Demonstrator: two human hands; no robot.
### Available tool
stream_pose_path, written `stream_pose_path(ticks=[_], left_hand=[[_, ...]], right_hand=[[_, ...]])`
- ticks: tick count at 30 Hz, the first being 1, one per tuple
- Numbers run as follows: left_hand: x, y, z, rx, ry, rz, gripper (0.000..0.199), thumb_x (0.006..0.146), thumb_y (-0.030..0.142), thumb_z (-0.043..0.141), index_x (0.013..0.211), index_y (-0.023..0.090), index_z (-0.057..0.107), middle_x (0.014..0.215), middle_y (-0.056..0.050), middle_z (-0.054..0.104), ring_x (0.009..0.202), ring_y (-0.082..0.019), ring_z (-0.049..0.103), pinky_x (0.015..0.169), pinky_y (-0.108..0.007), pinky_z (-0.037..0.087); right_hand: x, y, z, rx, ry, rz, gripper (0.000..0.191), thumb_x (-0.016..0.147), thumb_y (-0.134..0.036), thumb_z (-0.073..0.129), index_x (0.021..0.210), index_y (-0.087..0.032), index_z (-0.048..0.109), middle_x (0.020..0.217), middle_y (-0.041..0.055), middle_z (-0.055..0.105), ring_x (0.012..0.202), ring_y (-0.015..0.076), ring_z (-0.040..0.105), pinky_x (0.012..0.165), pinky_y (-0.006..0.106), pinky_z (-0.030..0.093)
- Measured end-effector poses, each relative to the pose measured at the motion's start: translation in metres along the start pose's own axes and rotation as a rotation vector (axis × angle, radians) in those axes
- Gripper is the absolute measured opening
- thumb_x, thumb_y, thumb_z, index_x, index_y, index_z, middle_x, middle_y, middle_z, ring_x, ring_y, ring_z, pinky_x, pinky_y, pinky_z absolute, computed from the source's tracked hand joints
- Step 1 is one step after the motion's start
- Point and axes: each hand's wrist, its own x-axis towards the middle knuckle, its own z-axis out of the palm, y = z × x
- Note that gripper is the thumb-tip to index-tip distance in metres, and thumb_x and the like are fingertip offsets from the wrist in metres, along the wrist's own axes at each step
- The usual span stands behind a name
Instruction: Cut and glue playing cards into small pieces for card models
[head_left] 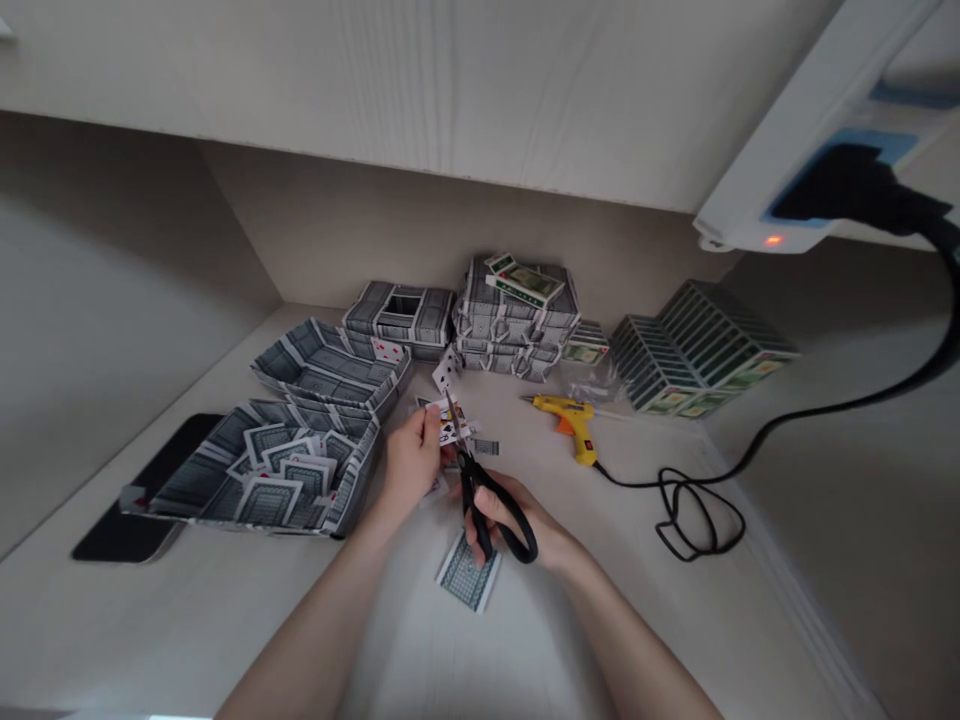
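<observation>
Between thumb and fingers, my left hand (pixel 414 452) holds a playing card (pixel 448 424), face up. My right hand (pixel 499 515) grips black-handled scissors (pixel 466 465), whose blades lie over that card. Just beyond, another card (pixel 446 370) stands tilted near the blade tips. A small cut piece of card (pixel 486 447) lies to the right of the blades. Below my right hand, a face-down card (pixel 469 572) rests on the table. Other card pieces around my left fingers are partly hidden.
An open card-built box (pixel 352 500) with loose cards overlaps a black phone (pixel 135 530) at left. Behind are another open box (pixel 330 370) and card-built boxes (pixel 517 315). Right are a yellow glue gun (pixel 576 425), its cord (pixel 701 482) and stacked card packs (pixel 705 345).
</observation>
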Motion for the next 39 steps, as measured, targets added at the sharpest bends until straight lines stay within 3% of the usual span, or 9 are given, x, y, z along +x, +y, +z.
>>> stream_pose_path(ticks=[8, 24, 39], left_hand=[[-0.0012, 0.0039, -0.0001, 0.12, 0.017, 0.049, 0.039, 0.083, 0.046, 0.034, 0.063, 0.019, 0.053, 0.045, 0.001, 0.052, 0.045, -0.013, 0.049, 0.044, -0.021, 0.031], [-0.002, 0.0018, 0.0025, 0.083, 0.023, 0.038, 0.039, 0.082, 0.046, 0.035, 0.062, 0.018, 0.053, 0.046, 0.002, 0.049, 0.045, -0.012, 0.047, 0.044, -0.021, 0.028], [-0.003, 0.0061, 0.0024, 0.204, 0.021, 0.031, 0.039, 0.085, 0.042, 0.028, 0.062, 0.017, 0.049, 0.048, 0.002, 0.046, 0.046, -0.011, 0.044, 0.046, -0.021, 0.027]], right_hand=[[-0.0003, -0.0013, 0.001, -0.03, 0.014, 0.006, 0.041, 0.073, -0.057, 0.052, 0.083, -0.018, 0.046, 0.057, -0.0027, 0.055, 0.041, 0.0103, 0.051, 0.038, 0.02, 0.033], [0.002, -0.001, 0.0043, -0.044, 0.055, 0.013, 0.041, 0.069, -0.058, 0.055, 0.078, -0.019, 0.046, 0.053, -0.0038, 0.053, 0.037, 0.0101, 0.049, 0.036, 0.021, 0.029], [0.0064, 0.0039, 0.0039, -0.054, 0.064, 0.066, 0.052, 0.062, -0.065, 0.057, 0.081, -0.017, 0.046, 0.05, -0.0048, 0.052, 0.034, 0.0098, 0.049, 0.034, 0.02, 0.032]])
